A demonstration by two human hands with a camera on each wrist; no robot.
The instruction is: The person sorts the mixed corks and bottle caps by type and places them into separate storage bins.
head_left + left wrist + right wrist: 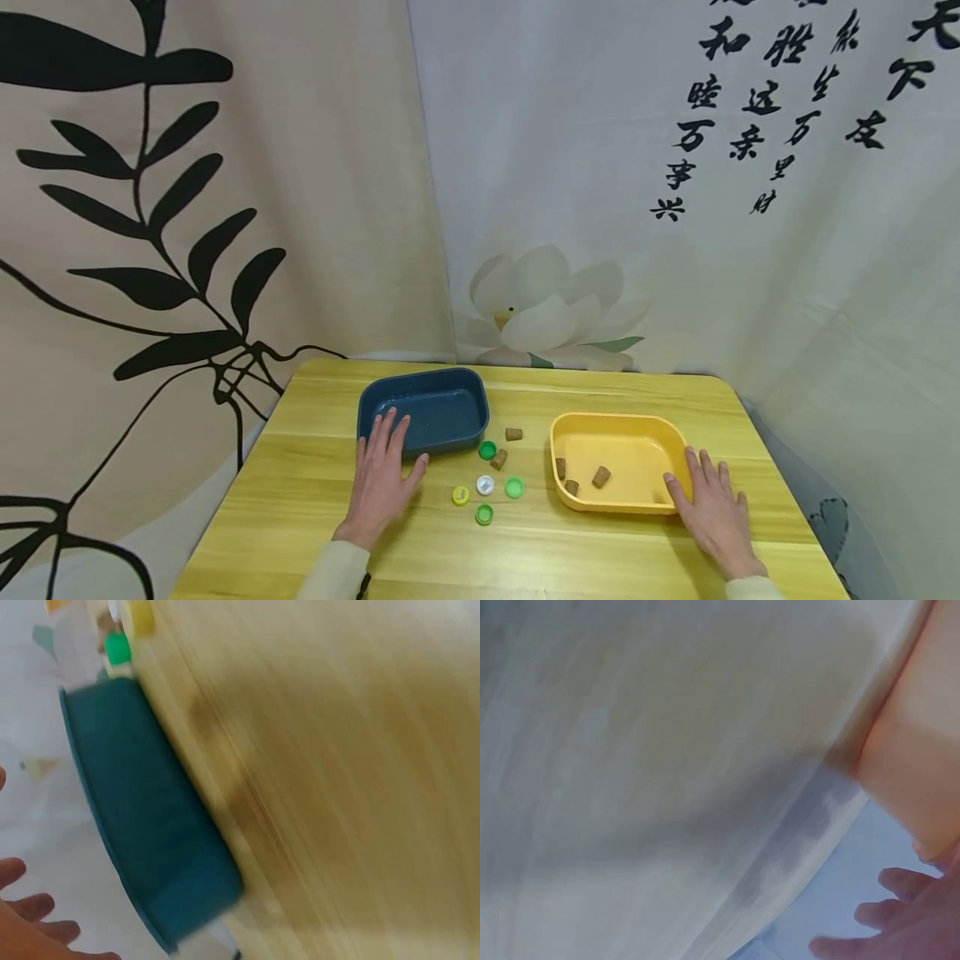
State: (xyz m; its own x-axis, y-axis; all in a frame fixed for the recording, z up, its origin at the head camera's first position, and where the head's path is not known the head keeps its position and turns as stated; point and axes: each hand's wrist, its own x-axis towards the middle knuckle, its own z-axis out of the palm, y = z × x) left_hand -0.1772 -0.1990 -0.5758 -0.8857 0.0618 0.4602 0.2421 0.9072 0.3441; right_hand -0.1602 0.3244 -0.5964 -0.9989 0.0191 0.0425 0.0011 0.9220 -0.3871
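My left hand [381, 492] hovers by the near-left side of a dark blue bin [423, 450], fingers extended and holding nothing. In the left wrist view its fingertips [31, 906] show apart from the bin's wall [150, 817]. At the right rim of a yellow bin [622, 507] is my right hand [716, 518], fingers spread and thumb at the rim; whether it touches is unclear. Inside the yellow bin lie a cork [602, 477] and two more corks by its left wall. The right wrist view shows part of that bin [919, 735] and some fingers [892, 911].
Between the bins, two corks [513, 433] and several bottle caps lie on the wooden table [600, 558]: green caps [514, 487], a white cap [485, 485] and a yellow cap [461, 496]. Behind the table hangs printed cloth [360, 208].
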